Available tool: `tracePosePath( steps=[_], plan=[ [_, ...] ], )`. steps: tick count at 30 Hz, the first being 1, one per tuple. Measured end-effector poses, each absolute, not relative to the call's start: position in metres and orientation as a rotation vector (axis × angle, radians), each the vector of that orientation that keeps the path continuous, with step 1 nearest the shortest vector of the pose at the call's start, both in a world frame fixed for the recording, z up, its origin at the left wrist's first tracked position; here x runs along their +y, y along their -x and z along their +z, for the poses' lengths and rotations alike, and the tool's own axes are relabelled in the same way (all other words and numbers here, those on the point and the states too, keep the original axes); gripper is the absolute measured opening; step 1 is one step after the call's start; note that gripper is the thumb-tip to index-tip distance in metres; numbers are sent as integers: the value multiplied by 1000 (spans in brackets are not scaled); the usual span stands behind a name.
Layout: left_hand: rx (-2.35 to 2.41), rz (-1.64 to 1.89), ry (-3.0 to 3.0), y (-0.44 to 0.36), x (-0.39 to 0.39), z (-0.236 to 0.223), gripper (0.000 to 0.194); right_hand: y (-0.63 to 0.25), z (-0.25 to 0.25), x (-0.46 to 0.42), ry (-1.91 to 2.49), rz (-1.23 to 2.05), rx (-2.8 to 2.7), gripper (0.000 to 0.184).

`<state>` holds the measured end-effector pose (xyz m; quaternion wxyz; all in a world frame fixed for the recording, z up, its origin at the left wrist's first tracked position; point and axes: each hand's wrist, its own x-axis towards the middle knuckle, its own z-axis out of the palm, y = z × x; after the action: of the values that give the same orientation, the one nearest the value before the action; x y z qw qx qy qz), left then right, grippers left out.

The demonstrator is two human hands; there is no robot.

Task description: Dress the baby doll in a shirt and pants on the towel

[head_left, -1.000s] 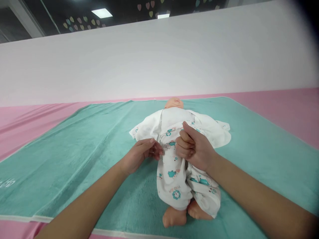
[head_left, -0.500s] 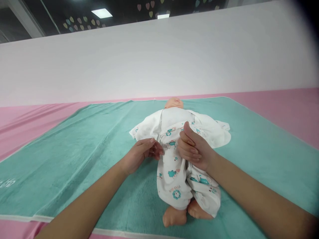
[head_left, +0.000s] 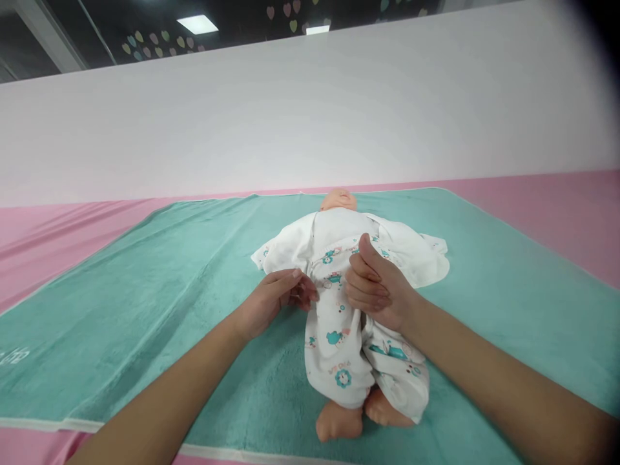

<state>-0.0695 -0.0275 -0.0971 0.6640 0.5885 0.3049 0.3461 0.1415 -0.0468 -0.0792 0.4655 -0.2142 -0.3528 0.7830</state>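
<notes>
A baby doll (head_left: 338, 200) lies on its back, head away from me and bare feet towards me. It wears a white top (head_left: 295, 242) with the sleeves spread to both sides and white trousers (head_left: 334, 361) printed with teal and pink figures. Beside the hip on the left, my left hand (head_left: 283, 294) has loosely bent fingers with no object visible in them; whether the fingertips touch the cloth I cannot tell. Over the trousers' right side is my right hand (head_left: 375, 284), its fingers curled into a fist and the thumb pointing up. Nothing shows inside the fist.
Under the doll is a wrinkled teal towel (head_left: 159, 310) with a pale edge, spread over a pink cover (head_left: 547, 206). A white wall (head_left: 290, 123) rises behind. Above it, dark glass (head_left: 232, 26) carries heart-shaped stickers and light reflections.
The right thumb and fist have shifted very slightly. The left hand, the doll and its clothes look the same as before.
</notes>
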Motion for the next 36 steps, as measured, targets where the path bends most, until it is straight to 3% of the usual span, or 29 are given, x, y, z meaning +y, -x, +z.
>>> tracePosePath(
  steps=[21, 36],
  plan=[
    [693, 783, -1332, 69, -27, -97, 38, -142, -80, -44, 489, 1961, -822, 56],
    [684, 794, -1330, 69, -27, -97, 38, -138, -77, -48, 499, 1814, -777, 50]
  ],
)
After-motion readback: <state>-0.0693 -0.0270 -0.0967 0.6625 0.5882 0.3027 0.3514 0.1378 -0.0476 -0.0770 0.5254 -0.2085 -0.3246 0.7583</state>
